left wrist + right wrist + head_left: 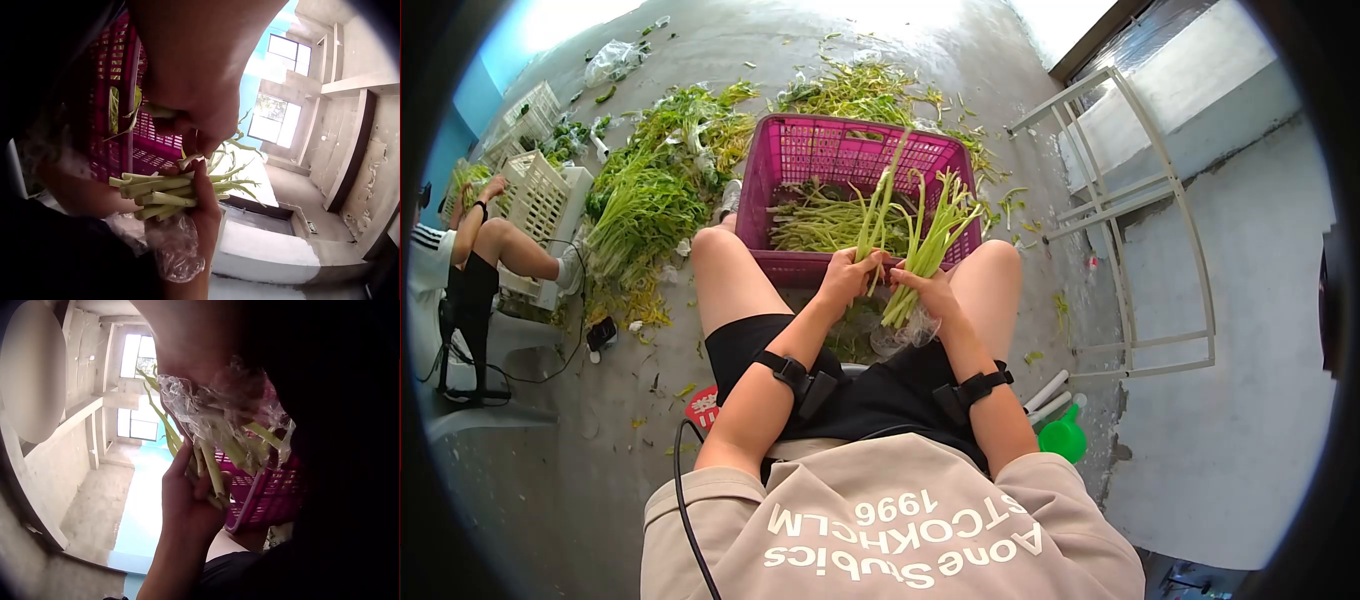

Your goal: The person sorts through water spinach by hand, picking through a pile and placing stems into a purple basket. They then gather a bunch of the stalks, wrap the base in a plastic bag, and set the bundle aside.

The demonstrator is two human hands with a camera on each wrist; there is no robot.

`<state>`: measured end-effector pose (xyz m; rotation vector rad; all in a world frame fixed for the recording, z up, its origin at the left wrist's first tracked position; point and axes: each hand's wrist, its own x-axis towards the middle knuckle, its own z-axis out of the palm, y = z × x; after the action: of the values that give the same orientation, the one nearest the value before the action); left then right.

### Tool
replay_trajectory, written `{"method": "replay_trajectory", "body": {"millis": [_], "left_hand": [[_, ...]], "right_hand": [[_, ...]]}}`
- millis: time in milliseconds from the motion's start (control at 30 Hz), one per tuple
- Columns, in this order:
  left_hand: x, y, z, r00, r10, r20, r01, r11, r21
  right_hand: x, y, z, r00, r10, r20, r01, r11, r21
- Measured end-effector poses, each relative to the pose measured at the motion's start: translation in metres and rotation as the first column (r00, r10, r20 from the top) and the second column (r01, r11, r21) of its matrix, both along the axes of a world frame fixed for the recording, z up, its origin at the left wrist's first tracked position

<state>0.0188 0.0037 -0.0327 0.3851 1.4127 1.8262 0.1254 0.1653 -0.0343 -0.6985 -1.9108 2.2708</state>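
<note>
My left hand has its fingers curled round a few green stalks, while my right hand grips a thicker bundle, clear plastic beside it, both at the near edge of the purple basket, where loose stems lie.

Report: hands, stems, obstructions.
Left hand grips a few green stems. Right hand holds a thicker bunch. Clear plastic by right hand, possibly in the way.

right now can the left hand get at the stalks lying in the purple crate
Probably yes: the purple crate is open on top, so the stalks inside look reachable, though the left hand may first need to release the held stems.
</note>
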Motion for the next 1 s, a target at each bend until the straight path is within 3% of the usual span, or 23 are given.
{"method": "replay_trajectory", "body": {"millis": [133, 467, 533, 633, 767, 833, 933, 1000], "left_hand": [[-0.006, 0.000, -0.010, 0.997, 0.045, 0.061, -0.048, 0.997, 0.061], [-0.002, 0.004, -0.008, 0.998, 0.033, 0.059, -0.033, 0.999, 0.004], [0.001, 0.006, -0.009, 0.987, 0.108, 0.123, -0.106, 0.994, -0.020], [-0.008, 0.003, -0.028, 0.982, -0.030, 0.184, 0.015, 0.997, 0.081], [-0.002, 0.005, -0.017, 0.986, -0.058, 0.155, 0.050, 0.997, 0.051], [0.005, 0.004, -0.006, 0.999, -0.023, -0.024, 0.021, 0.997, -0.077], [0.006, 0.003, -0.005, 1.000, 0.009, 0.026, -0.010, 1.000, 0.028], [0.004, 0.000, -0.001, 1.000, 0.001, 0.023, 0.000, 1.000, -0.017]], "right_hand": [[0.000, 0.001, 0.003, 0.999, -0.035, 0.005, 0.035, 0.999, -0.018], [-0.001, -0.001, 0.010, 0.998, -0.059, -0.024, 0.058, 0.997, -0.050], [-0.002, 0.001, 0.007, 0.996, -0.084, -0.010, 0.082, 0.993, -0.081], [-0.004, 0.002, 0.005, 0.997, -0.080, -0.012, 0.078, 0.992, -0.099], [-0.002, -0.006, 0.007, 0.989, -0.133, -0.061, 0.131, 0.991, -0.035], [-0.004, -0.006, 0.006, 0.987, -0.152, -0.051, 0.151, 0.988, -0.017], [-0.005, 0.000, -0.001, 0.988, -0.098, -0.122, 0.099, 0.995, -0.003], [-0.004, 0.002, 0.000, 0.992, -0.102, -0.080, 0.098, 0.994, -0.053]]}}
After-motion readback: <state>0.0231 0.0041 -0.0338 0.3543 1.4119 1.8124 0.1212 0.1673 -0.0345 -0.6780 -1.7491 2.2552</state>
